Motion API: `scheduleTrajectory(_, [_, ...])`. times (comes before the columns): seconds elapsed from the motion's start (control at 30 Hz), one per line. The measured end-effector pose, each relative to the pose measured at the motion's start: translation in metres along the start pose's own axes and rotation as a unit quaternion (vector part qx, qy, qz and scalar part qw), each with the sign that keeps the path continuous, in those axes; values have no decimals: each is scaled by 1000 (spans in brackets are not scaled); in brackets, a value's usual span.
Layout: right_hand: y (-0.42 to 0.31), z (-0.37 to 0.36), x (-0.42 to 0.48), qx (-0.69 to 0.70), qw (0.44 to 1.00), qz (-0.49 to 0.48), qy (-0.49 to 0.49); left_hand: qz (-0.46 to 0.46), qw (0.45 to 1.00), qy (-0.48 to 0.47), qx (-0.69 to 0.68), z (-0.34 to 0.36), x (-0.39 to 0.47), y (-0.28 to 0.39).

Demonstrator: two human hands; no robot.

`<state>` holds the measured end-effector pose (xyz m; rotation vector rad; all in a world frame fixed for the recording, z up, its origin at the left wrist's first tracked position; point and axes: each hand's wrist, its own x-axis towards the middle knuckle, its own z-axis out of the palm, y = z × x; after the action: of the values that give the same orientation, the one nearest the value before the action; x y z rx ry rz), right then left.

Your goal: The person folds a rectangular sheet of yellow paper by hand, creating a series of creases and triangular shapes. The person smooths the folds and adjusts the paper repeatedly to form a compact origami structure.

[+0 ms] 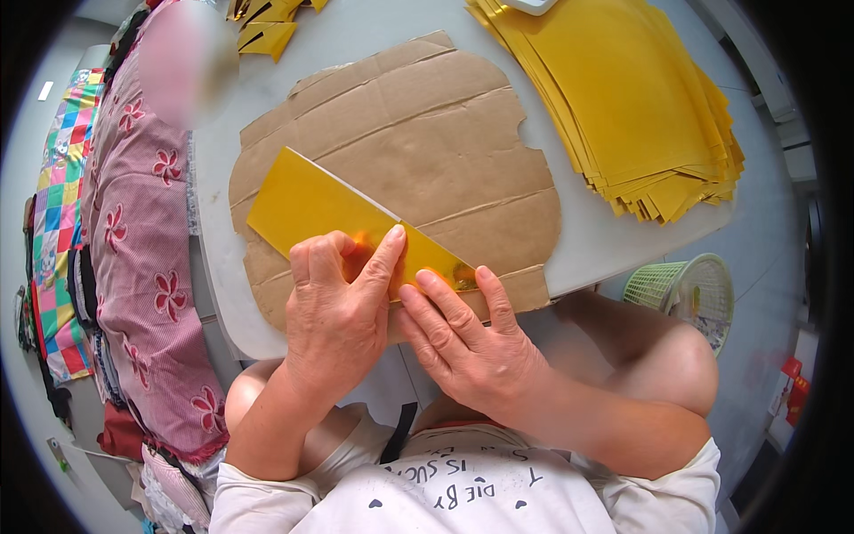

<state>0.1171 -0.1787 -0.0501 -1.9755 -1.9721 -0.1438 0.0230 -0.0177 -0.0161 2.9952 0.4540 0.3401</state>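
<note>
A folded sheet of shiny gold paper lies slantwise on a flat piece of brown cardboard. A thin white line shows along part of its upper edge. My left hand has curled fingers against the paper's near side, while its thumb points away from me with the tip close to the upper edge. To the right, my right hand rests its spread fingertips on the paper's near edge and right end. Its thumb is hidden from view.
The cardboard sits on a white table. A thick, fanned stack of gold sheets lies at the far right. Folded gold pieces are at the far left. A green mesh basket stands right of the table; pink flowered cloth hangs left.
</note>
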Motion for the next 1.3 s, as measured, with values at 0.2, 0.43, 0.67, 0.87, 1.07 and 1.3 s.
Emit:
scheduleTrajectory(0.2, [4,-8,-6,-18,999,-8,-28,1,1000,4,-2,-3,1,2])
scheduleTrajectory(0.43, [3,-18,-11,55,996,54,-38,-3,1000,20,-5,0,-1,-1])
scheduleTrajectory(0.67, [3,-30,8,91,993,62,-30,-8,1000,20,-9,0,-4,-3])
scheduleTrajectory(0.87, [1,-25,25,94,994,39,-38,-20,999,21,-17,-1,-5,-2])
scheduleTrajectory(1.07, [0,-18,28,91,994,42,-51,-16,999,16,-22,-2,-5,-3])
scheduleTrajectory(1.3, [-1,-15,27,69,995,36,-65,-16,999,19,-29,-2,-5,-3])
